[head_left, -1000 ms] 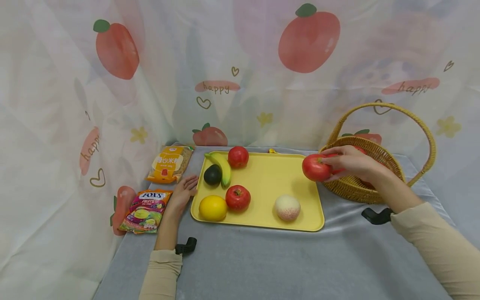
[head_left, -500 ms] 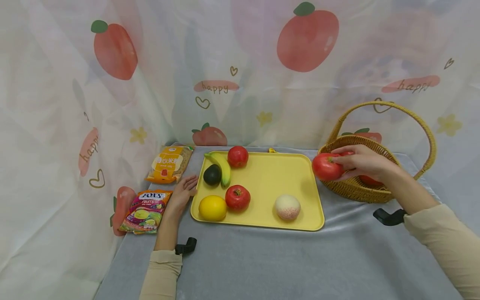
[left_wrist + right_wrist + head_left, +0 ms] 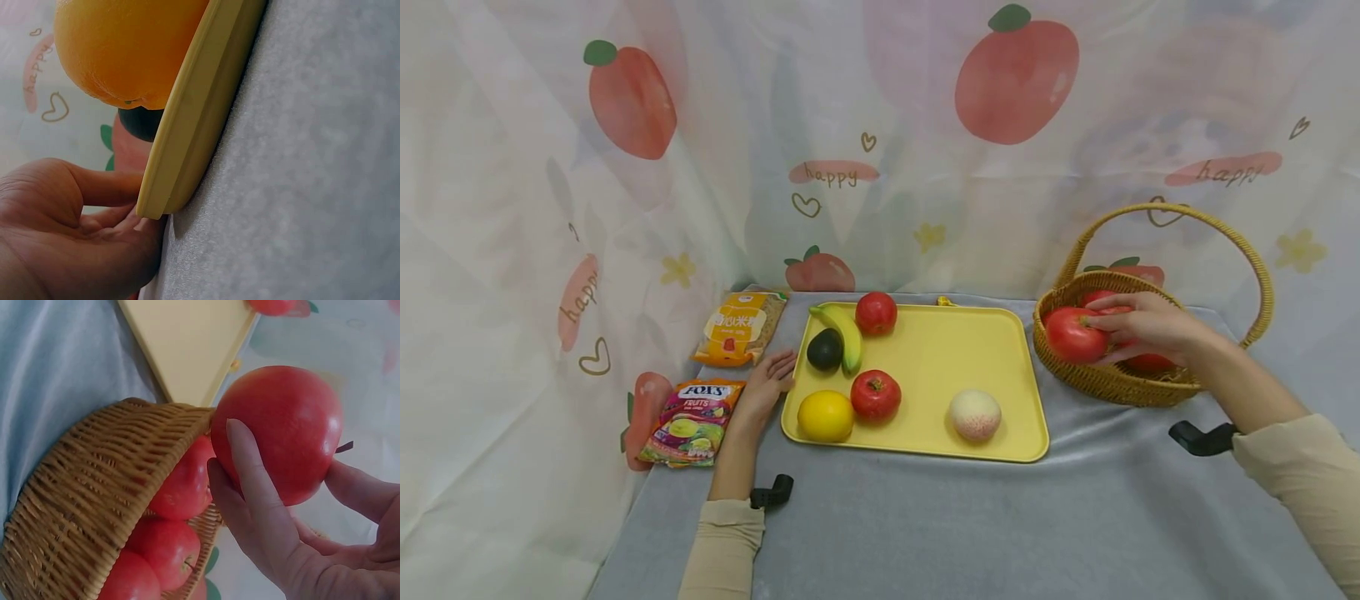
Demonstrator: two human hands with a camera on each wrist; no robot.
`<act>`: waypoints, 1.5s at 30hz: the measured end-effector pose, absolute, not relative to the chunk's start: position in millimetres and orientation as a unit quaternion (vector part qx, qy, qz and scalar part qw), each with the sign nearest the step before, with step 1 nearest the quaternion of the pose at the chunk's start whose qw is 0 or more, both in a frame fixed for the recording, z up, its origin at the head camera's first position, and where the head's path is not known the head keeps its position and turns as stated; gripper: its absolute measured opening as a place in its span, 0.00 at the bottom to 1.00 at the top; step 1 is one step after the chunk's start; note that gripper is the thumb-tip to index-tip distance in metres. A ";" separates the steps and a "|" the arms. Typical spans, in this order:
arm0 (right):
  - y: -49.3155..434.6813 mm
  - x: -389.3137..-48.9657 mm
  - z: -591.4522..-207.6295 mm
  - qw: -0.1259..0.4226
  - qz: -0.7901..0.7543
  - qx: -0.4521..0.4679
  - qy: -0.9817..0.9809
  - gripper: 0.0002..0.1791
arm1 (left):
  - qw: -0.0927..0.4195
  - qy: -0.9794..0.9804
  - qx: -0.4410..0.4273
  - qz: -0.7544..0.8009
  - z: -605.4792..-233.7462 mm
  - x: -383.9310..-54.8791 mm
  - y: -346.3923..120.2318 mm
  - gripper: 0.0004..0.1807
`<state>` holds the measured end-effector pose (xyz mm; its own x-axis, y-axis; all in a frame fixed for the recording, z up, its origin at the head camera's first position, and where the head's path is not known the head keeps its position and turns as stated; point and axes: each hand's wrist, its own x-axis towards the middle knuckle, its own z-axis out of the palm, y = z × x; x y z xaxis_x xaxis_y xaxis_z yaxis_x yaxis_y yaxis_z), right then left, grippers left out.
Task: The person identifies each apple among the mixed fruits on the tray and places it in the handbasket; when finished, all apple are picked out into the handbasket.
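Apple [image 3: 284,428] between right-hand fingers [image 3: 259,481]

The fingers [image 3: 782,363] of the left hand [image 3: 764,387] have an orange packet [image 3: 743,329] just left of them, marked with Chinese characters; I make out 心米. Nearer, a purple bag [image 3: 692,423] reads FOX'S, FRUITS. The curtain [image 3: 730,100] says "happy" well beyond them, far left, and again beyond the right hand's [image 3: 1153,329] fingers.
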<state>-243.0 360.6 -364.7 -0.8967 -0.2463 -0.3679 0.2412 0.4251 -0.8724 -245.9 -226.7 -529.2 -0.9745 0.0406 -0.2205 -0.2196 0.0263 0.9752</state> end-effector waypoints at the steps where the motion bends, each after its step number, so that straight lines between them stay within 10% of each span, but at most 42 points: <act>1: 361.6 -243.0 -364.8 0.229 -0.537 -0.001 0.812 0.39 | 0.095 0.711 -0.063 0.694 -528.9 -245.7 -227.0 0.33; 45: 413.9 -245.6 -373.1 0.262 -0.511 0.035 0.818 0.39 | 0.093 0.717 -0.073 0.687 -529.1 -247.9 -227.4 0.32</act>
